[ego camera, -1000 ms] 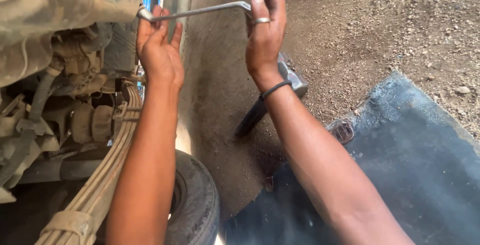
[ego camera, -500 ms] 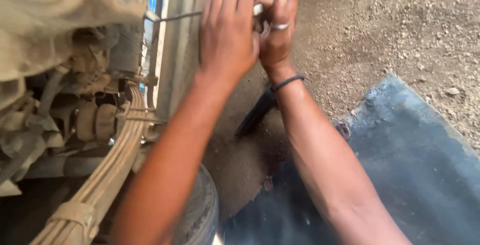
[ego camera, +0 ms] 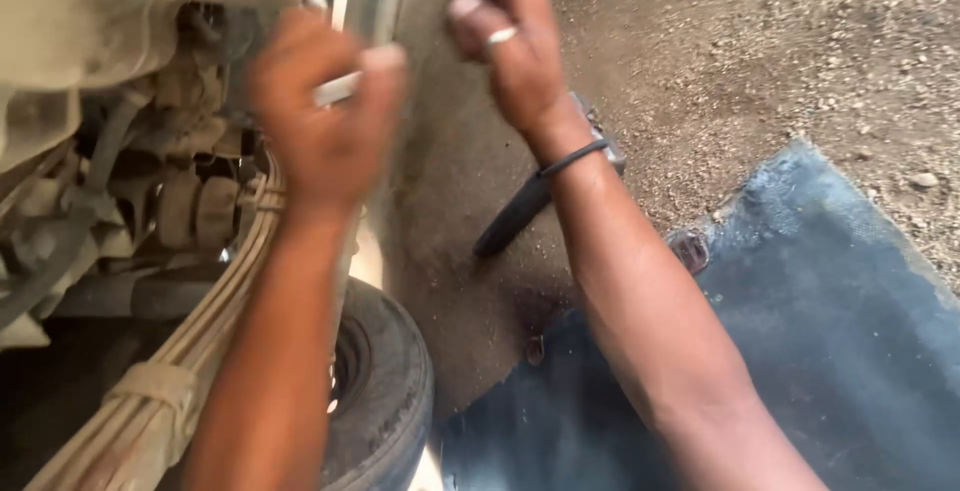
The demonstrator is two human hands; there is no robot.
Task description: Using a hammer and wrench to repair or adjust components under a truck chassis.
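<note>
The left hand point(ego camera: 325, 121) is closed around a slim metal wrench bar point(ego camera: 338, 89), of which only a short pale length shows between the blurred fingers, up near the dusty underside of the vehicle point(ego camera: 120, 11). The bar points toward the chassis parts beside the leaf springs point(ego camera: 230, 281); where its far end sits cannot be made out, so whether it is seated on a fastener is not clear. The right hand point(ego camera: 505, 46), with a ring on one finger and a dark band at the wrist, hangs just to the right of the bar with fingers loosely curled and spread, holding nothing and apart from the tool.

Below the left forearm lies a worn tyre point(ego camera: 385, 391) on the ground. A dark-handled hammer point(ego camera: 535, 201) rests on the gravel ground point(ego camera: 800, 41) behind the right wrist, untouched, and a blue-grey mat point(ego camera: 830, 331) covers the dirt to the right.

Judging from this, the work on the fastener is midway: the tool is in one hand's grip and up at the chassis, no loosened part is visible, and nothing has come off.
</note>
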